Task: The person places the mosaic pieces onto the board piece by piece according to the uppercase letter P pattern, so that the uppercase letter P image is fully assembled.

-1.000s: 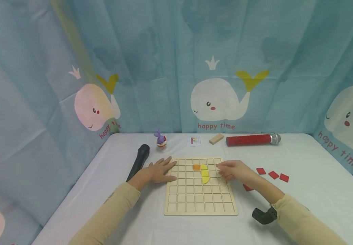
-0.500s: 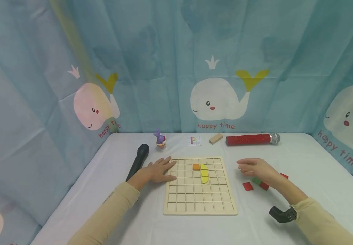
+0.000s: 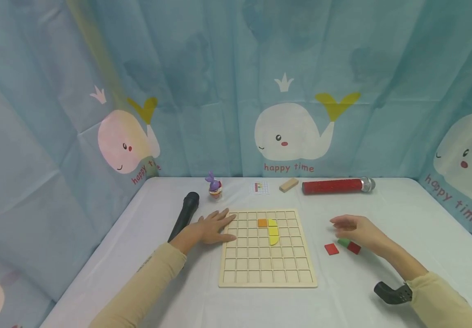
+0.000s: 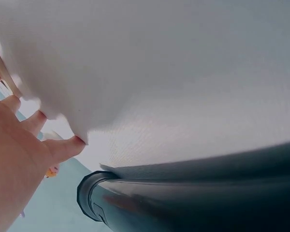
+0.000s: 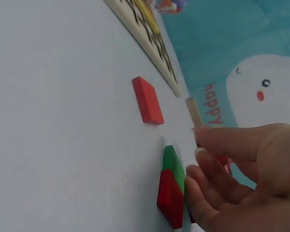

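My left hand (image 3: 212, 229) rests with spread fingers on the left edge of a wooden grid board (image 3: 254, 276). An orange square tile (image 3: 262, 222) and a short column of yellow pieces (image 3: 274, 231) sit in the board's upper cells. To the right of the board, my right hand (image 3: 358, 231) hovers over loose tiles, fingers loosely bent, with nothing visible between them. Beneath it lie a green piece (image 5: 171, 162) and a red tile (image 5: 170, 199) touching it. Another red tile (image 3: 331, 249) lies closer to the board. Whatever lies behind the right hand is hidden.
A black microphone (image 3: 185, 215) lies beside the left forearm; a red one (image 3: 332, 186) lies at the back right. Along the back stand a purple figurine (image 3: 215, 187), a small pattern card (image 3: 259, 187) and a wooden block (image 3: 288, 185). A black curved object (image 3: 392, 293) is at the right wrist.
My right hand has moved right, from the board's right edge to above the loose tiles. This uncovers the green piece and a red tile. The left hand stays put.
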Demonstrator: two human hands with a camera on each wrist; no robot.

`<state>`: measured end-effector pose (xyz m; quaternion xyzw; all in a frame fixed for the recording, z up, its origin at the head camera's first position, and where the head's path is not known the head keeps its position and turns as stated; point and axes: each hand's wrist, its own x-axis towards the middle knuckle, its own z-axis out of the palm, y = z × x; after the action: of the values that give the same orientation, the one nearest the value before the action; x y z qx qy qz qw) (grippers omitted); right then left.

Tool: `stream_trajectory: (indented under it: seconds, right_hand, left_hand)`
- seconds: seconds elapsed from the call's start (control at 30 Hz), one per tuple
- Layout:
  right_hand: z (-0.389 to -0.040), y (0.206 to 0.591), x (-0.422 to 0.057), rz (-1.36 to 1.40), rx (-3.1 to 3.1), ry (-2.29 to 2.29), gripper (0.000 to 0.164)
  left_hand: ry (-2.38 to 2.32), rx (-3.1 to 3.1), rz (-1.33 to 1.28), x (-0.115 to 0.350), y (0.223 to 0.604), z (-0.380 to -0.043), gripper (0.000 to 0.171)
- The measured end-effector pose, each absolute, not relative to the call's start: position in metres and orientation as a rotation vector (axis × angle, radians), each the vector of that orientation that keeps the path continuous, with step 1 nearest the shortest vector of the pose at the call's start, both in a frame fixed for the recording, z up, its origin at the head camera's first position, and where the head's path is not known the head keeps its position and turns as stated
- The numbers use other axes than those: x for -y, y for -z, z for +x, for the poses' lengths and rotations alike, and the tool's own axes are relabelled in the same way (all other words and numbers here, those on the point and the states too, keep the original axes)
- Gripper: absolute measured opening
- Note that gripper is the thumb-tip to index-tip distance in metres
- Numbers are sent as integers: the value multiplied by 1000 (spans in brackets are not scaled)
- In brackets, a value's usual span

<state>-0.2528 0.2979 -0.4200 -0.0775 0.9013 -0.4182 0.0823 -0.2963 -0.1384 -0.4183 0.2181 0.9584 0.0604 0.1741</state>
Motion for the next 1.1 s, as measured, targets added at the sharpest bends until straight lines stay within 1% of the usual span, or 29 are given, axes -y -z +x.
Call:
stream_trajectory:
  seconds: [0.27, 0.47, 1.1]
  right_hand:
    - [-244, 420, -305, -348, -2761, 1199, 40]
    - [-240, 418, -303, -326, -2819, 1116, 37]
    - [-246, 418, -301, -302, -2843, 1040, 35]
  left_hand:
    - [-192, -2707, 631, 138, 416, -297, 77]
    - [-197, -2707, 628, 138, 413, -296, 77]
    - [-183, -2698, 617, 138, 415, -295, 77]
